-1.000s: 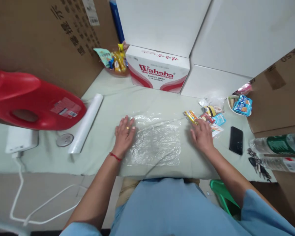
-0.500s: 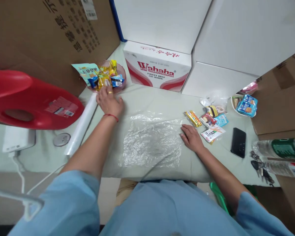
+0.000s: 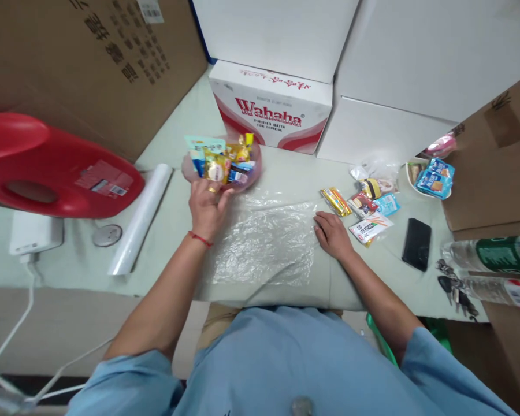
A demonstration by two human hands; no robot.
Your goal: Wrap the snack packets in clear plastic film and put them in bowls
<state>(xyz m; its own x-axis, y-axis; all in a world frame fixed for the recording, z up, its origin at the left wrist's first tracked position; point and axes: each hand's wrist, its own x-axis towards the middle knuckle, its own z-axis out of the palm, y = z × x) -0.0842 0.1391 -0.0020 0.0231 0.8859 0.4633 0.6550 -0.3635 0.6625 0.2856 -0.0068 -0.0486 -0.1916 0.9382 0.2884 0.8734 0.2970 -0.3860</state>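
Note:
My left hand [image 3: 207, 209] grips the near rim of a pink see-through bowl [image 3: 257, 167], its fingertips partly hidden by the snacks. Small wrapped snacks [image 3: 216, 166] in yellow, blue and mint green fill the bowl. A flat, creased clear plastic bag [image 3: 264, 245] lies in front of me. At its right edge my right hand [image 3: 334, 236] rests on the table, fingers stretched out, holding nothing. Just beyond those fingers is a yellow and red snack packet [image 3: 335, 201]. Several other packets [image 3: 370, 227] lie to its right.
A red jug [image 3: 60, 173] and a white film roll [image 3: 141, 219] are on the left. A Wahaha box [image 3: 273, 112] stands behind. To the right are a white tub [image 3: 412, 173] of snacks, a black phone [image 3: 416, 244], keys [image 3: 457, 294] and plastic bottles [image 3: 502, 254].
My left hand has drawn the snack bowl rightward and nearer, away from the brown carton and the film roll. The right hand stays in place; the view has shifted slightly.

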